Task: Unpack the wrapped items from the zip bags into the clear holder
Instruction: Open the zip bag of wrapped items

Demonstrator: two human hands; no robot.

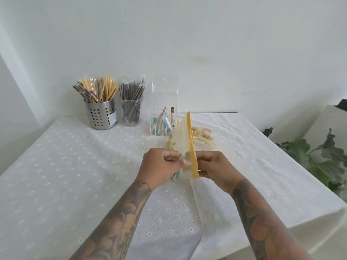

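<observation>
Left hand [159,166] and right hand [216,167] both pinching the mouth of a zip bag [185,147], fingers curled tight on either side of its yellow strip, raised off the tablecloth [75,166]. Wrapped items [171,142] inside. Clear holder [163,117] at 12 o'clock from the hands, a few sachets already standing in it. Second bag [202,136] lying at 1 o'clock. Steel cup [102,115] and plastic cup [131,113] of straws at 10 o'clock. Plant [315,156] at 3 o'clock
</observation>
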